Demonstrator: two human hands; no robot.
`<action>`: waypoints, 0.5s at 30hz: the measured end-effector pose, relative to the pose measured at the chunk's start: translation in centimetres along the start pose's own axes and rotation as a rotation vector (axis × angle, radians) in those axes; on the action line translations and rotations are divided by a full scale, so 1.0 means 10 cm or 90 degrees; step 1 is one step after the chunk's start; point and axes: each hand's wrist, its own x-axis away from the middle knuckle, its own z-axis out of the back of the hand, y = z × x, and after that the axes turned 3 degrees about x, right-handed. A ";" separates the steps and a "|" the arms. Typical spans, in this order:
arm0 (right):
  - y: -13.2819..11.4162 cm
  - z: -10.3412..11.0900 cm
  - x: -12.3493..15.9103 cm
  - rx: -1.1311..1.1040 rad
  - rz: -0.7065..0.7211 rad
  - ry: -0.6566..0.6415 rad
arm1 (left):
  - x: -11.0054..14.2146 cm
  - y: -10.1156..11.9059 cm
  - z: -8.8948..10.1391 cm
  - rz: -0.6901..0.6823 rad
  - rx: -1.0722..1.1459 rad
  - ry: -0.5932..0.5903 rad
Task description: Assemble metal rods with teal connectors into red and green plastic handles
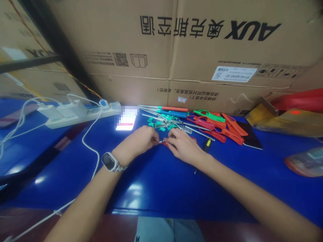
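Observation:
My left hand (pixel 146 138), with a watch (pixel 109 162) on its wrist, is closed in a pinch just above the blue table. Its fingertips meet a small silvery piece (pixel 160 142). From the right, my right hand (pixel 183 145) comes close, thumb and fingers drawn together on a red part (pixel 165 143) that is mostly hidden beneath it. Right behind both hands lies a pile of metal rods and teal pieces (pixel 164 123). A black and yellow screwdriver (pixel 207 144) rests beside my right hand.
Red and green lighter-like plastic casings (pixel 208 115) lie behind my right hand, near a dark flat device (pixel 248 136). A lit phone (pixel 127 118) and a white power strip (pixel 83 116) with cables are at left. A large cardboard box (pixel 161 74) stands behind.

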 end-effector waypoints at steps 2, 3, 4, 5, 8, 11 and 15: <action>-0.02 -0.04 0.02 -0.006 -0.009 0.012 | 0.01 0.08 0.00 0.021 -0.036 0.006; -0.04 -0.05 0.03 -0.006 -0.016 0.016 | 0.02 0.12 0.01 0.033 -0.051 0.006; -0.05 -0.07 0.03 -0.004 -0.024 0.020 | 0.03 0.16 0.02 0.043 -0.063 0.005; -0.07 -0.08 0.03 -0.002 -0.035 0.024 | 0.04 0.19 0.03 0.049 -0.072 0.003; -0.09 -0.12 0.02 0.003 -0.069 0.039 | 0.02 0.21 0.03 0.044 -0.089 -0.008; -0.08 -0.17 -0.02 -0.001 -0.088 0.059 | -0.02 0.16 0.02 0.028 -0.112 -0.007; -0.03 -0.23 -0.10 -0.041 -0.090 0.084 | -0.05 0.10 0.01 0.015 -0.145 0.008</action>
